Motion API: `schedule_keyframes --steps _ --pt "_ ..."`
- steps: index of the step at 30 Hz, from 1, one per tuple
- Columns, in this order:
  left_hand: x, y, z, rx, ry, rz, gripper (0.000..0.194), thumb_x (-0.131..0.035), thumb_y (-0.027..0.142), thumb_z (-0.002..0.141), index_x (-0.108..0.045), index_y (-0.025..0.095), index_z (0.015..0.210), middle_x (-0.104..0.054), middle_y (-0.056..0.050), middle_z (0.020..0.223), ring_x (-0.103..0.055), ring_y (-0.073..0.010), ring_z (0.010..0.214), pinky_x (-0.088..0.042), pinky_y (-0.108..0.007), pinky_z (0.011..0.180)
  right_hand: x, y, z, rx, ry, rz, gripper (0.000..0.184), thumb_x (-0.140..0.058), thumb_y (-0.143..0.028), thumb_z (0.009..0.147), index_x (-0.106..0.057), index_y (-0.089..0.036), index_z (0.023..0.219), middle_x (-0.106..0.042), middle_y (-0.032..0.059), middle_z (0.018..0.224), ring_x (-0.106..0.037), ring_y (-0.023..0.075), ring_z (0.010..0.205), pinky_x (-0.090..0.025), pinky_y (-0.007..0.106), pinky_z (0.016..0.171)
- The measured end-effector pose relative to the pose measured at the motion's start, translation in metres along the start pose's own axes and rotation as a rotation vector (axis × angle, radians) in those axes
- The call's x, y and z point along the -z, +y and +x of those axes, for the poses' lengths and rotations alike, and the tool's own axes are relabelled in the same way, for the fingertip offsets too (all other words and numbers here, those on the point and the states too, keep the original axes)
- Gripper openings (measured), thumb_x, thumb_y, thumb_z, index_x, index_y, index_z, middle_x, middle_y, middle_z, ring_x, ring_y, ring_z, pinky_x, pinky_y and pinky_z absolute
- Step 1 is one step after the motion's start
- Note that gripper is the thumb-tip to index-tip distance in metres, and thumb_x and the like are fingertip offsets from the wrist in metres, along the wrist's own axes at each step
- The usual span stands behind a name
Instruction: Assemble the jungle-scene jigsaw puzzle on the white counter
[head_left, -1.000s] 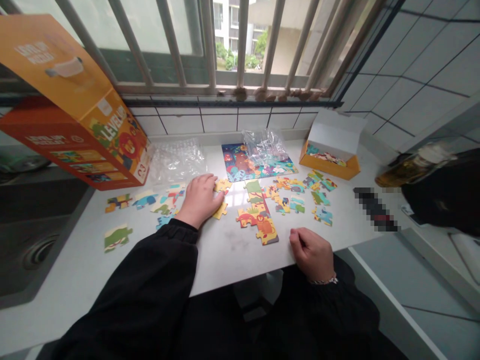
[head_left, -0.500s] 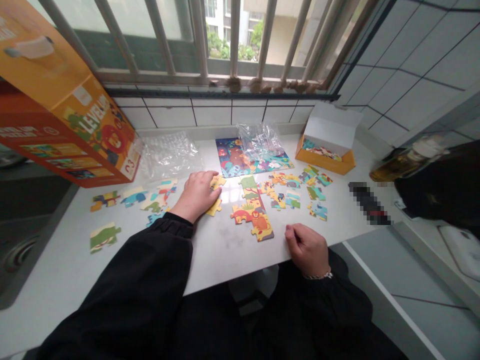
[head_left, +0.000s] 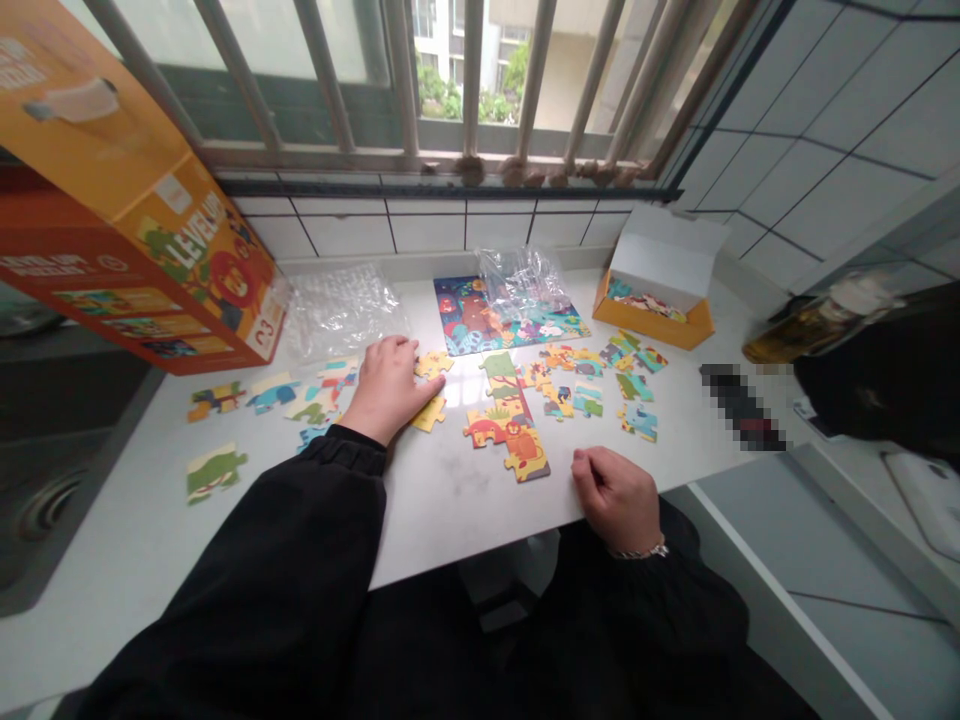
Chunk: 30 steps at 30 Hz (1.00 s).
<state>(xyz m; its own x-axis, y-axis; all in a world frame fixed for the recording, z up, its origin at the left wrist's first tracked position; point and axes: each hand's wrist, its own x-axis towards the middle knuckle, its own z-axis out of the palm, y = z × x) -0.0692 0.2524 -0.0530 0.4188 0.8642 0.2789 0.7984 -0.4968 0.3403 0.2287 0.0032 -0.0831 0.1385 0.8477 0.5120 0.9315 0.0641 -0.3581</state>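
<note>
My left hand lies palm down on the counter with its thumb apart from the fingers. Its thumb reaches over the yellow jigsaw pieces; what lies beneath the palm is hidden. To its right is a joined strip of jigsaw pieces with a green tree at the top and a lion at the bottom. My right hand rests in a closed fist at the front edge, right of the strip, nothing visible in it. Loose pieces lie left of my left hand, among them a green piece and a blue piece.
More pieces lie right of the strip. Behind stand a picture sheet under clear plastic, another crumpled bag, an open yellow box and a tall orange box. A bottle is at right.
My left hand has shifted slightly left and back, showing more of the upper yellow piece. The right fist stays where it was. The view has moved a little.
</note>
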Motion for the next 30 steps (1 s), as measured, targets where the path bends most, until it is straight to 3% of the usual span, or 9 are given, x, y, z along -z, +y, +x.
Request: schedule_keyframes --steps 4,10,13,16,19,23,25,28,30 --pt "-0.004 -0.007 0.001 0.044 -0.023 0.043 0.054 -0.074 0.061 0.094 -0.074 0.013 0.119 -0.058 -0.025 0.145 -0.047 -0.0443 0.144 -0.038 -0.059 0.129 0.0 0.0 0.001 -0.002 0.001 -0.004 0.04 -0.054 -0.035 0.114 -0.058 -0.026 0.076 -0.063 0.0007 0.069 -0.057 0.0175 0.063 -0.036 0.035 0.064" --pt "0.001 -0.004 0.003 0.07 0.014 -0.003 0.057 -0.089 0.055 0.084 -0.067 0.018 0.121 -0.062 -0.019 0.136 -0.054 -0.0398 0.134 -0.044 -0.055 0.122 0.001 0.0 0.001 -0.005 -0.001 -0.006 0.04 -0.053 -0.035 0.114 -0.06 -0.025 0.076 -0.065 0.0016 0.07 -0.058 0.0177 0.065 -0.036 0.036 0.065" --pt "0.01 0.006 0.002 0.103 0.079 -0.158 0.047 -0.09 0.043 0.081 -0.066 0.021 0.114 -0.069 -0.012 0.119 -0.059 -0.0357 0.121 -0.05 -0.05 0.107 0.001 0.001 0.001 0.0 0.004 -0.015 0.04 -0.054 -0.035 0.114 -0.058 -0.025 0.076 -0.062 0.0006 0.068 -0.057 0.0173 0.063 -0.036 0.035 0.064" --pt "0.02 0.017 -0.001 0.116 0.08 -0.347 0.024 -0.078 0.042 0.091 -0.068 0.022 0.099 -0.072 -0.006 0.099 -0.065 -0.0256 0.096 -0.051 -0.039 0.087 0.0 0.001 0.0 0.006 0.006 -0.011 0.04 -0.054 -0.035 0.114 -0.057 -0.025 0.076 -0.059 -0.0002 0.067 -0.055 0.0168 0.062 -0.035 0.035 0.063" --pt "0.027 0.026 -0.008 0.161 0.039 -0.531 0.031 -0.074 0.051 0.095 -0.069 0.021 0.096 -0.074 -0.005 0.088 -0.066 -0.0195 0.077 -0.047 -0.031 0.067 0.0 0.001 0.0 0.0 0.005 -0.003 0.041 -0.053 -0.035 0.114 -0.057 -0.025 0.075 -0.059 0.0 0.067 -0.055 0.0169 0.061 -0.034 0.035 0.063" --pt "0.036 0.043 -0.022 0.262 -0.254 -0.927 0.042 -0.087 0.052 0.083 -0.061 0.021 0.094 -0.073 -0.004 0.079 -0.068 -0.0183 0.067 -0.045 -0.027 0.059 0.0 0.001 0.001 -0.006 0.0 0.002 0.041 -0.053 -0.035 0.114 -0.056 -0.025 0.074 -0.061 0.0009 0.068 -0.056 0.0174 0.063 -0.035 0.035 0.064" --pt "0.039 0.054 -0.029 0.221 -0.457 -1.012 0.043 -0.086 0.046 0.083 -0.061 0.022 0.109 -0.074 -0.002 0.078 -0.071 -0.0196 0.068 -0.05 -0.028 0.062 0.0 0.001 0.002 0.001 -0.001 0.004 0.041 -0.053 -0.034 0.114 -0.055 -0.025 0.074 -0.06 0.0007 0.067 -0.056 0.0172 0.063 -0.035 0.035 0.064" --pt "0.039 0.071 -0.038 0.133 -0.682 -0.924 0.06 -0.083 0.038 0.082 -0.061 0.025 0.137 -0.074 0.001 0.079 -0.073 -0.0202 0.071 -0.051 -0.028 0.064 0.0 0.001 0.002 -0.001 -0.003 0.001 0.042 -0.052 -0.033 0.114 -0.055 -0.025 0.074 -0.059 0.0004 0.067 -0.055 0.0171 0.062 -0.035 0.036 0.064" --pt "0.039 0.077 -0.042 0.085 -0.781 -0.809 0.062 -0.08 0.039 0.082 -0.065 0.026 0.141 -0.075 0.001 0.08 -0.073 -0.0202 0.072 -0.05 -0.028 0.064 0.0 0.001 0.001 -0.009 -0.006 -0.001 0.042 -0.052 -0.034 0.115 -0.055 -0.025 0.074 -0.06 0.0006 0.067 -0.055 0.0173 0.063 -0.034 0.036 0.064"
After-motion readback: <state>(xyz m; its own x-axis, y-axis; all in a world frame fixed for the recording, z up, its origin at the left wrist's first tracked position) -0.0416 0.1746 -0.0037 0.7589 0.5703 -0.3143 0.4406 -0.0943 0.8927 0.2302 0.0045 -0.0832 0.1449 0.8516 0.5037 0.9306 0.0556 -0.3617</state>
